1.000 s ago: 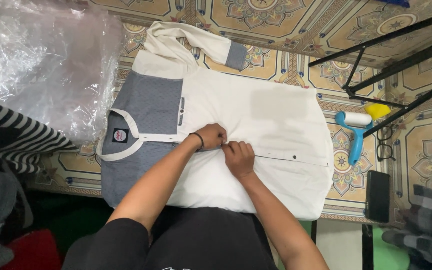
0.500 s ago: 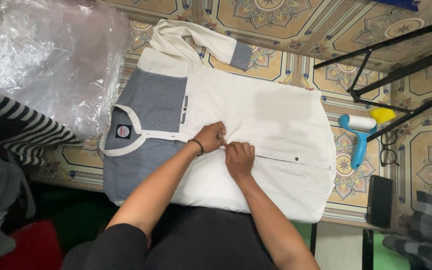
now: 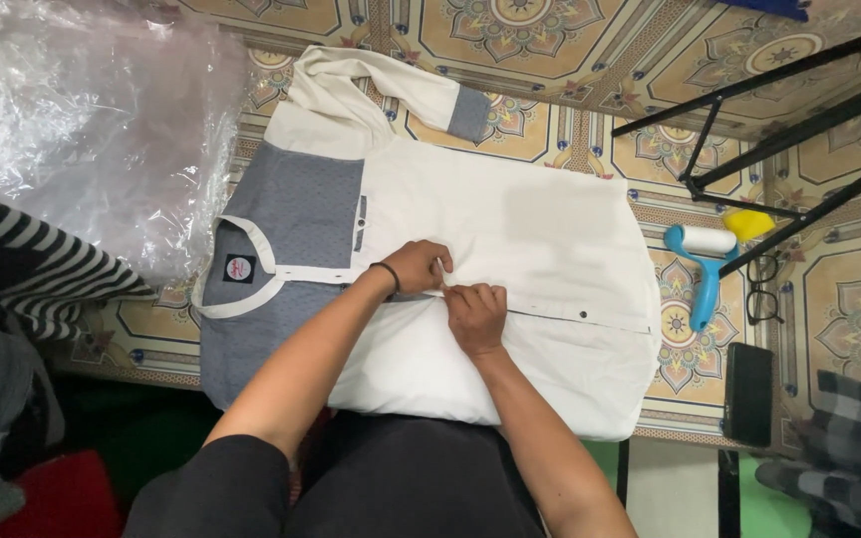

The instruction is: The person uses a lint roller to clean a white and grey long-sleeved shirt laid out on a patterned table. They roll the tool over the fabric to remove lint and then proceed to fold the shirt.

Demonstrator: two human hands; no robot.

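While spread flat on a patterned floor (image 3: pixel 550 40), white shirt with grey yoke (image 3: pixel 510 229), both hands pinching its button placket: left hand (image 3: pixel 419 265) and right hand (image 3: pixel 476 315) touching mid-chest. Nearby: crinkled clear plastic (image 3: pixel 82 110), blue lint roller (image 3: pixel 702 269), black stand legs (image 3: pixel 749 149), eyeglasses (image 3: pixel 764 289).

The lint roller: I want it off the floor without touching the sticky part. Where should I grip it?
Grip the lint roller by its blue handle, coming from the near end. The handle lies free on the tiled floor, pointing away from the white roll.
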